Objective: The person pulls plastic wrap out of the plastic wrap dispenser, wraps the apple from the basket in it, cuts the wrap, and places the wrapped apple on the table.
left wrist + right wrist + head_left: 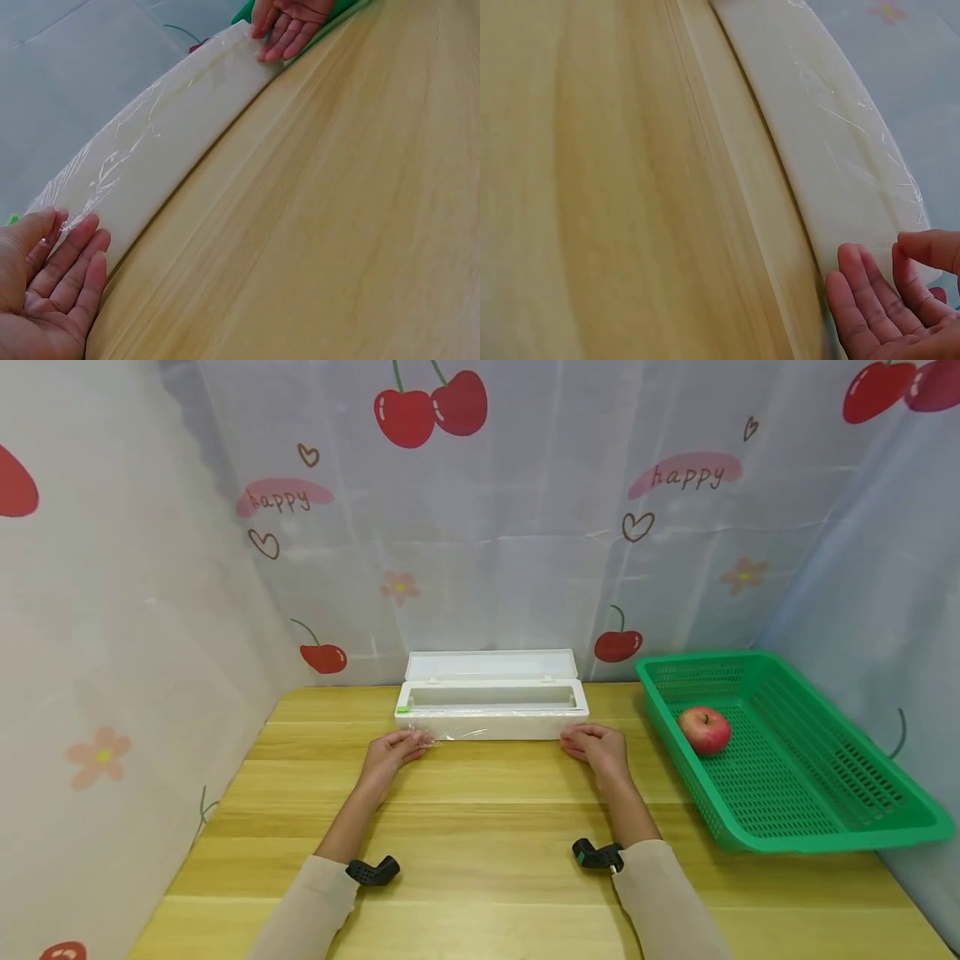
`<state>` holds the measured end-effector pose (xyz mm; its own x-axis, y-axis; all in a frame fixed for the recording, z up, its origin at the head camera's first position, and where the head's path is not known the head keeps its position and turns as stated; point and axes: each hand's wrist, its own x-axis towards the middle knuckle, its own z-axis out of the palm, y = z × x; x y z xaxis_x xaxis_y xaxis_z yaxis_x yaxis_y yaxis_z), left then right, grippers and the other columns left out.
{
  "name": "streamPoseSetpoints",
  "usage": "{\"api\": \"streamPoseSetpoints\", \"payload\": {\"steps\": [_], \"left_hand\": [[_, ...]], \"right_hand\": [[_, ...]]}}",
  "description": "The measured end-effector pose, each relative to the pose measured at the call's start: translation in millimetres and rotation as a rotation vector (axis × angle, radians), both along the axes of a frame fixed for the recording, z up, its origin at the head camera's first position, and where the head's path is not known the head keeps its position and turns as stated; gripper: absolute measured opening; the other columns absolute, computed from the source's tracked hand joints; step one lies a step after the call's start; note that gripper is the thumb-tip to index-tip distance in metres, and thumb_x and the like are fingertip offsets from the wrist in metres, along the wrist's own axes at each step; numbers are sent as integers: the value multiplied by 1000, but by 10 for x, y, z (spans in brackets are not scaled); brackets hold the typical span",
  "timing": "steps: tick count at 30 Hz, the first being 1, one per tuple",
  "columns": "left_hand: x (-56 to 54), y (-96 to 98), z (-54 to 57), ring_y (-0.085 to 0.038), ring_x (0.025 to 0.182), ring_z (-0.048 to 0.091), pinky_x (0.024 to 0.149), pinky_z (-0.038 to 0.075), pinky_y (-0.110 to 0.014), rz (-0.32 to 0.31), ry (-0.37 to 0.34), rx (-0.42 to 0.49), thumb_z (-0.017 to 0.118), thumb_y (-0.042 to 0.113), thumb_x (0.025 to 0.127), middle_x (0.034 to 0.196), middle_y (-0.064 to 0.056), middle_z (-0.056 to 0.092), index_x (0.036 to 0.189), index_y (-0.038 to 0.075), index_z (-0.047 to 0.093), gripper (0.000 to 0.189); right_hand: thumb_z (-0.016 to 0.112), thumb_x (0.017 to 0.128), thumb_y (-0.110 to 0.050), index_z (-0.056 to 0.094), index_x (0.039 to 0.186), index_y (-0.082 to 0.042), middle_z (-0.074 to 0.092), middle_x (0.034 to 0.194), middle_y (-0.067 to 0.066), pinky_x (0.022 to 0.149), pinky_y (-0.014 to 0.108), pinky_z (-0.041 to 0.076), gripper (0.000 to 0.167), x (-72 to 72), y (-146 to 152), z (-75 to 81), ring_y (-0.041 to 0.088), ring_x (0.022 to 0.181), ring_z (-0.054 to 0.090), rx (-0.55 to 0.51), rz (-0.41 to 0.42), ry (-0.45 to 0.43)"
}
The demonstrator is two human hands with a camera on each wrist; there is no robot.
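At the back of the table stands a long white cling film dispenser (517,727) with its lid (491,665) tipped back. A small green slider (403,709) sits at the left end of its front edge. Clear cling film (112,161) hangs over the front face, creased and shiny. At the left corner my left hand (392,756) pinches the film between thumb and index finger, other fingers extended. My right hand (602,750) pinches the film's edge at the right corner with thumb and index finger, the other fingers close to the box front.
On the right is a green plastic basket (795,843) with a red apple (705,731) in it. A printed curtain (510,568) rises directly behind the dispenser and along both sides. Wood-grain tabletop (480,827) lies between my forearms.
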<state>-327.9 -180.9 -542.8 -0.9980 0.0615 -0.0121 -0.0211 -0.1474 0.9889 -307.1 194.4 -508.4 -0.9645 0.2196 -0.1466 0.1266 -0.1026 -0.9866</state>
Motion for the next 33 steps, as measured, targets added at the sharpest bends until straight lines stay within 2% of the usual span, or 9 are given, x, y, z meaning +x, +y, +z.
{"api": "streamPoseSetpoints", "payload": {"steps": [11, 15, 19, 26, 33], "left_hand": [[-2, -15, 14, -20, 100, 73, 93, 57, -35, -20, -25, 70, 66, 15, 100, 105, -11, 76, 118, -12, 64, 32], [-4, -31, 16, -19, 97, 74, 92, 58, -36, -28, -36, 87, 66, 17, 100, 100, -8, 78, 116, -10, 65, 31], [-2, -48, 15, -18, 96, 75, 91, 58, -35, -37, -48, 108, 66, 17, 100, 98, -5, 78, 112, -5, 69, 25], [10, -84, 14, -17, 97, 75, 91, 58, -33, -76, -67, 162, 63, 13, 102, 98, -5, 78, 109, 2, 72, 17], [-5, -119, 14, -18, 101, 74, 93, 57, -34, -121, -59, 179, 60, 12, 103, 102, -6, 78, 112, 1, 72, 18]], "right_hand": [[67, 96, -3, 65, 116, 17, 77, 93, 14, 78, 30, 61, 28, -13, 54, -25, 18, 81, 75, -20, 2, -26], [67, 96, -4, 64, 119, 17, 77, 93, 10, 78, 28, 61, 31, 0, 64, -14, 17, 84, 75, -16, 44, -49], [65, 98, -4, 60, 123, 17, 76, 98, 13, 81, 31, 61, 33, 15, 89, -11, 19, 88, 75, -55, 97, -79], [59, 101, 0, 52, 123, 13, 73, 109, 22, 90, 38, 58, 27, 6, 98, -46, 25, 96, 74, -242, 255, -123], [53, 104, -1, 58, 124, 13, 72, 111, 22, 102, 42, 50, 25, -7, 47, -58, 30, 106, 71, -501, 321, -135]]}}
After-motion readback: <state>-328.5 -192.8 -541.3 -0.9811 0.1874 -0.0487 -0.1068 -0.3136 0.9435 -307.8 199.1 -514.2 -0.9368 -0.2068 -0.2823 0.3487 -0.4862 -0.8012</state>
